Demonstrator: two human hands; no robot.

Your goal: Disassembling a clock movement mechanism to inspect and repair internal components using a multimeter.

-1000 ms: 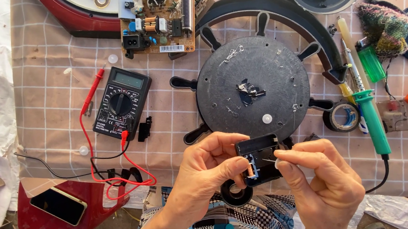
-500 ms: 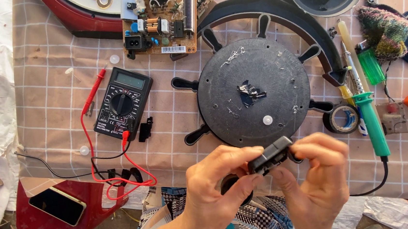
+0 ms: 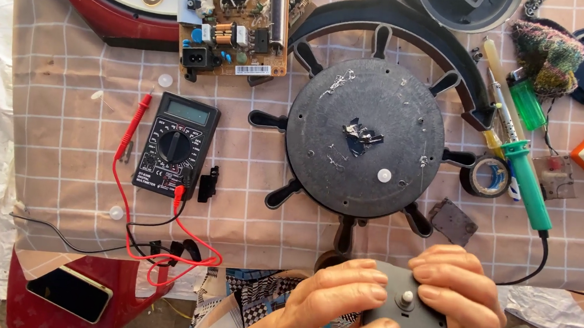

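Both hands hold a small dark grey square module (image 3: 410,320) with a short pale shaft sticking up from its middle, low in the head view near the table's front edge. My left hand (image 3: 326,305) grips its left side with the thumb under the lower edge. My right hand (image 3: 461,295) wraps its right side, fingers curled over the top. Just beyond them lies a round black ship-wheel-shaped clock back (image 3: 364,145) with a torn hole at its centre and a small white cap on it.
A black multimeter (image 3: 175,146) with red and black leads lies at left, a circuit board (image 3: 233,24) above it. At right are a green-handled soldering iron (image 3: 526,182), a tape roll (image 3: 485,176) and a small dark square plate (image 3: 453,222). A phone (image 3: 70,294) rests lower left.
The hands have dropped toward the table's front edge and turned the module, so its flat face with the shaft now points up. Both hands still grip it.
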